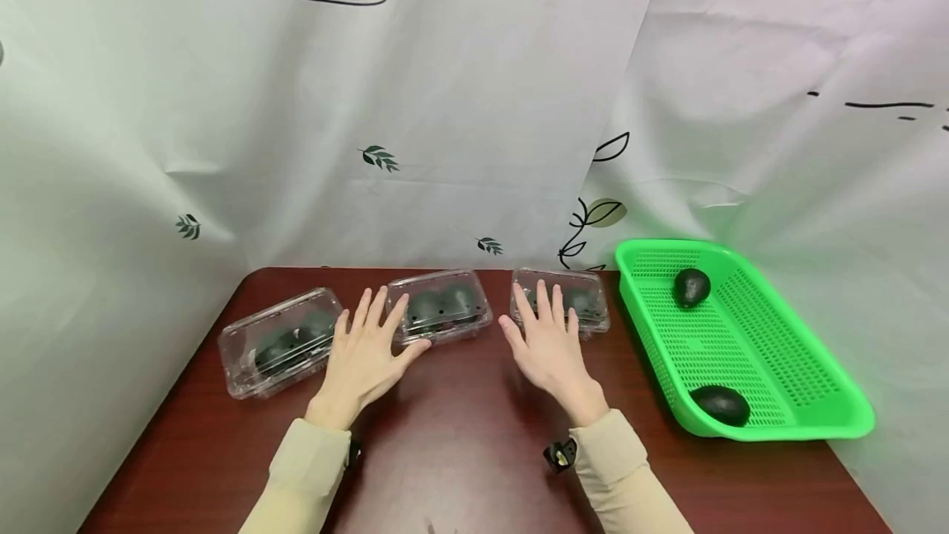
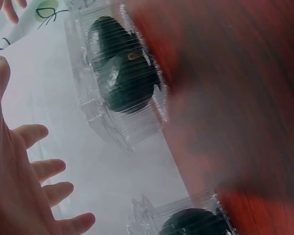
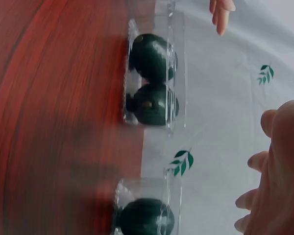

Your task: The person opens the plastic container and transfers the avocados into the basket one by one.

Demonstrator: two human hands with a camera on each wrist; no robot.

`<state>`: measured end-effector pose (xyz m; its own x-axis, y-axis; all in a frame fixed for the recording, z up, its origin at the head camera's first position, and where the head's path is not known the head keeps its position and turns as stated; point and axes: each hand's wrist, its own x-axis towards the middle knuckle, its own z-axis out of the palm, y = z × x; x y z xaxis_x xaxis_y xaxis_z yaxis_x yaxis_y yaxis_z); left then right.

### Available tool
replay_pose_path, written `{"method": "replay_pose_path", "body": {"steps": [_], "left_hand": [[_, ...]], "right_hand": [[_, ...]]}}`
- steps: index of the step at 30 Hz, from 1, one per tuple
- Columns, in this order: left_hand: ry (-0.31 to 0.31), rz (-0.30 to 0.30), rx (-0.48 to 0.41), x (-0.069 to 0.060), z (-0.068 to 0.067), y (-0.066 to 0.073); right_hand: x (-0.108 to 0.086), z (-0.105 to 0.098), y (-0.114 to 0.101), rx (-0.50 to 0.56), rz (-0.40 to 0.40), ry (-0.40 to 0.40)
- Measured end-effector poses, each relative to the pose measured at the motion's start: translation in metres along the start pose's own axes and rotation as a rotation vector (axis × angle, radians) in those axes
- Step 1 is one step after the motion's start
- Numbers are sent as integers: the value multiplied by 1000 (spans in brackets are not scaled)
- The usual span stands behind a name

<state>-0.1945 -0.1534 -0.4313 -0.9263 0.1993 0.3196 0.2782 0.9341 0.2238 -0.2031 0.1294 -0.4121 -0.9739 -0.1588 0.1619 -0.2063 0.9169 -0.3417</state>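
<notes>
Three clear plastic clamshell boxes stand along the back of the table: a left box (image 1: pixel 239 357), a middle box (image 1: pixel 404 285) and a right box (image 1: pixel 554 276). Dark green avocados (image 1: pixel 278 351) show through the plastic; in the right wrist view one box holds two avocados (image 3: pixel 154 58). My left hand (image 1: pixel 363 363) is held with fingers spread between the left and middle boxes, gripping nothing. Fingers apart, my right hand (image 1: pixel 550 353) covers part of the right box in the head view. Both hands appear raised above the table.
A green plastic basket (image 1: pixel 797 311) stands on the table's right side. One avocado (image 1: pixel 692 288) lies near its far end and another avocado (image 1: pixel 721 405) at its near left corner. White printed cloth (image 1: pixel 460 105) hangs behind the dark red table (image 1: pixel 452 435).
</notes>
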Motion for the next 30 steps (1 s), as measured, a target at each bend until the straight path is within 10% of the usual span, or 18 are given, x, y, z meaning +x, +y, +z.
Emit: {"method": "replay_pose_path", "body": {"steps": [30], "left_hand": [[34, 3, 98, -17, 9, -20]], "right_hand": [[1, 37, -61, 104, -161, -29]]}}
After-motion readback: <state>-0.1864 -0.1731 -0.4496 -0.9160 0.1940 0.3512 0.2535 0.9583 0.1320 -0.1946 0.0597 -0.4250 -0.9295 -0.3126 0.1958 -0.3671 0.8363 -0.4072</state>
